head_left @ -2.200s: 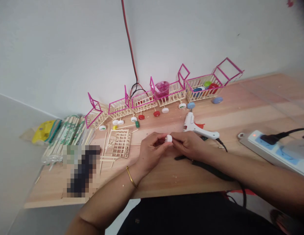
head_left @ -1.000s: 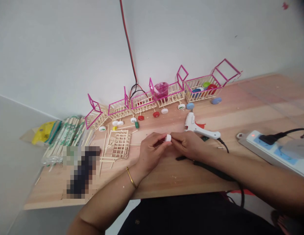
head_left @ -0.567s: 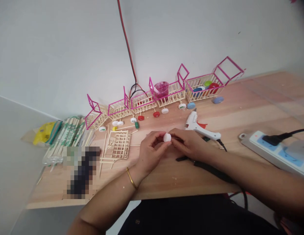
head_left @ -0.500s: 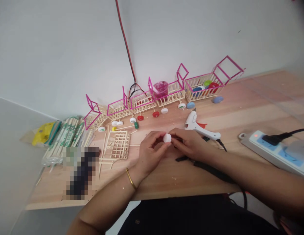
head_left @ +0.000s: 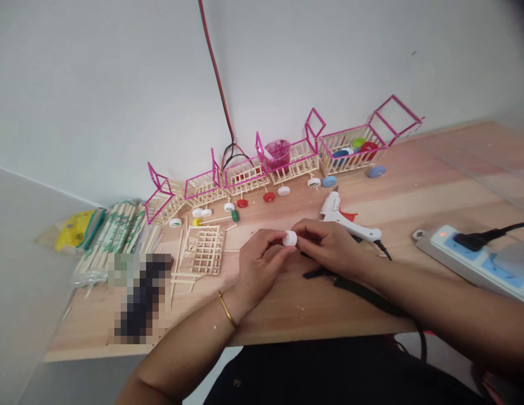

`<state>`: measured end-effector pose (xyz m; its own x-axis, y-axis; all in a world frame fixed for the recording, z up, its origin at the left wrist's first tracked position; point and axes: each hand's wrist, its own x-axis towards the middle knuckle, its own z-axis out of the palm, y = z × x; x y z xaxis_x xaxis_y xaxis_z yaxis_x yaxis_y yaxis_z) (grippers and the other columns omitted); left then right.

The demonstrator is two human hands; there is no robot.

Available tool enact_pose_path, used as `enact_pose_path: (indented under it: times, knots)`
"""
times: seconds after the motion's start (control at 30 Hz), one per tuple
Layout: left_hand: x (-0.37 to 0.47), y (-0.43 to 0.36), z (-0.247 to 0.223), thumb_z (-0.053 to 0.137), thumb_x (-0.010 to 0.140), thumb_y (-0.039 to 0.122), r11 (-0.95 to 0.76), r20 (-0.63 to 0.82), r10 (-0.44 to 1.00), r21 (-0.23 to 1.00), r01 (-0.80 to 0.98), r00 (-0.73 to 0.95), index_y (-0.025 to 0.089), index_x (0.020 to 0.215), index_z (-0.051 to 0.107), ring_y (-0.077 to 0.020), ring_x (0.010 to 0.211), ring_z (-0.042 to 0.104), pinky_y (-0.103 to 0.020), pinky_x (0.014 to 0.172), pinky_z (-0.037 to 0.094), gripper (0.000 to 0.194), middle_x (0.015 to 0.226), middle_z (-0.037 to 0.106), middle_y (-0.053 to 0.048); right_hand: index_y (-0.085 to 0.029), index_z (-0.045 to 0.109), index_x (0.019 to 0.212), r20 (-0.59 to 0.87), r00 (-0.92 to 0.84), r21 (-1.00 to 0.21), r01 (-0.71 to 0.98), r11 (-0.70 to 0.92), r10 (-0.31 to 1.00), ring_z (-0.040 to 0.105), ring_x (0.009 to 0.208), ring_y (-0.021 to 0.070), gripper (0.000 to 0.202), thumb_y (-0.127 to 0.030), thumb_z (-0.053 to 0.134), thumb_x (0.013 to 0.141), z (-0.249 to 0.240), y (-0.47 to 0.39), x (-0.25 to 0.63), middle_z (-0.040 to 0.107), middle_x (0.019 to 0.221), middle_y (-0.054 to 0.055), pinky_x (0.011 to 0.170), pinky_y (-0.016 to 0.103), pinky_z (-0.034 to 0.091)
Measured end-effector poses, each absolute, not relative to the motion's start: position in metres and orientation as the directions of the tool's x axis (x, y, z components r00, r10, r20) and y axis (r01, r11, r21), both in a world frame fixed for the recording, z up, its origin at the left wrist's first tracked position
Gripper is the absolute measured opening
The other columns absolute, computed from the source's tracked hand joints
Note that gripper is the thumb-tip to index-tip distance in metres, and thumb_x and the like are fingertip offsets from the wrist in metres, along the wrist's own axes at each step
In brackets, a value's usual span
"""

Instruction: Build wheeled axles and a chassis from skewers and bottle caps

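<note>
Between the thumb and fingers of my left hand [head_left: 262, 261] is a small white bottle cap [head_left: 290, 238], held up above the wooden table. My right hand [head_left: 325, 244] is closed in a pinch right beside the cap's right edge; what its fingers hold is hidden. Just beyond my right hand lies a white hot glue gun [head_left: 340, 216] with an orange trigger. To the left of my hands rests a flat lattice panel of thin sticks [head_left: 206, 250]. Behind it, a stick with a yellow cap [head_left: 196, 222] and a green cap [head_left: 235, 215] at its ends lies on the table.
Along the wall stands a row of stick carts with magenta rims [head_left: 245, 180] and bottle-cap wheels. One holds a magenta cup [head_left: 277, 154]. A power strip [head_left: 477, 259] sits at right, bagged sticks [head_left: 112, 230] at left. A black cable [head_left: 367, 295] passes under my right forearm.
The white cap and both hands have shifted very slightly, the cap a little to the right. My grip looks the same, and the things on the table have stayed put.
</note>
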<state>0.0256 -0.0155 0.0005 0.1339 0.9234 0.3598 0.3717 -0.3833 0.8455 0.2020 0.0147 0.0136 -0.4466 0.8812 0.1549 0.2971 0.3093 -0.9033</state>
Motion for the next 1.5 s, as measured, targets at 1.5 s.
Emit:
enact_pose_path:
  times: [1.5]
  knots:
    - [0.0285,-0.0128,-0.0004,0.060,0.084,0.023,-0.463,0.447,0.883,0.772,0.435,0.145,0.019,0.101,0.062,-0.0168,0.090,0.062,-0.033,0.081,0.052,0.018,0.098,0.065,-0.007,-0.018,0.058,0.080,0.152,-0.429,-0.875,0.361,0.323,0.890,0.055,0.065,0.0126,0.012,-0.024,0.049,0.085,0.0146,0.0154,0.1998,0.061,0.070,0.000,0.059,0.024,0.042]
